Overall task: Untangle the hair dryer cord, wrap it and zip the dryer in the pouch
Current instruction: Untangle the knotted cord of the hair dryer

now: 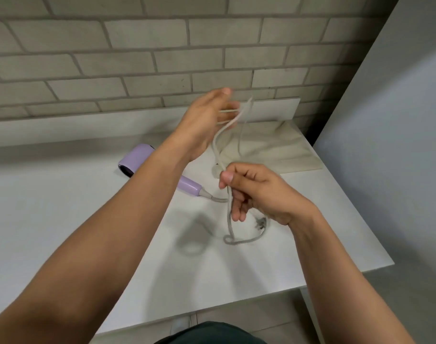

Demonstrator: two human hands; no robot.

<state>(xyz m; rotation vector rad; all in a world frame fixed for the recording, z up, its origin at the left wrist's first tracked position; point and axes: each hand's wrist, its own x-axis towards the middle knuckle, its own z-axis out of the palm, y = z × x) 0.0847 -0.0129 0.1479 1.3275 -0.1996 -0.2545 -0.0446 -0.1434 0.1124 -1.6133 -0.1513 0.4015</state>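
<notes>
A lilac hair dryer (135, 158) lies on the white table (63, 214), partly hidden by my left forearm. Its grey cord (229, 219) leaves the handle end and runs up into my hands. My right hand (254, 192) pinches the cord low, above the table. My left hand (207, 120) is raised higher and blurred, with strands of cord across its fingers. A loop of cord and the plug (260, 223) lie on the table under my right hand. The cream fabric pouch (274, 150) lies flat at the back right.
A grey brick wall (137, 58) rises behind the table. A white panel (385, 120) stands on the right. The table's front and right edges drop to the floor. My dark clothing shows at the bottom.
</notes>
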